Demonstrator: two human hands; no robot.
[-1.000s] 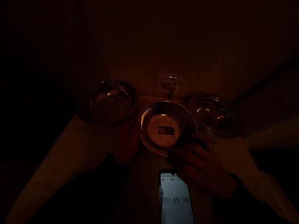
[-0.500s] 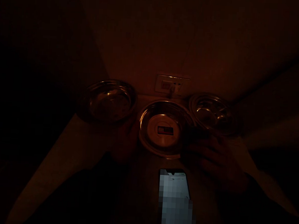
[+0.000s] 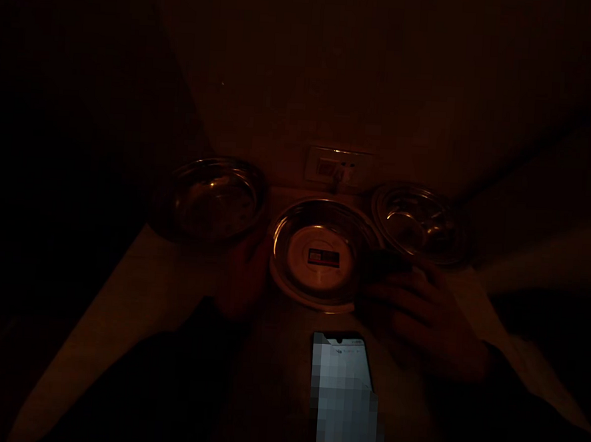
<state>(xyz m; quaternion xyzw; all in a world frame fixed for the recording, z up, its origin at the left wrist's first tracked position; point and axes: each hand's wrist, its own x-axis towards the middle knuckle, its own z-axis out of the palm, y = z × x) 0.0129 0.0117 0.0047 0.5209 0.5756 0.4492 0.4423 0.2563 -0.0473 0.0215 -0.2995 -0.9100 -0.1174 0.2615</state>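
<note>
In very dim light, a shiny round metal plate [image 3: 319,286] with a dark label at its middle lies between my hands. My left hand [image 3: 242,278] is upright close by its left rim; the fingers are too dark to make out, and I cannot tell if they touch it. At the plate's right side, my right hand [image 3: 420,309] has its fingers bent around a dark shape [image 3: 386,261] that hides part of the rim. What that shape is cannot be made out. A lit phone [image 3: 345,391] lies nearer to me, its screen partly blurred out.
A deep metal bowl [image 3: 216,206] stands at the back left of the pale table [image 3: 115,303]. Another shiny metal dish [image 3: 420,222] is at the back right. Behind them, a socket plate [image 3: 339,165] with a plug in it is on the wall.
The view has shifted very slightly, and the wall looks a little darker. Both hands, the plate and the phone keep about the same places.
</note>
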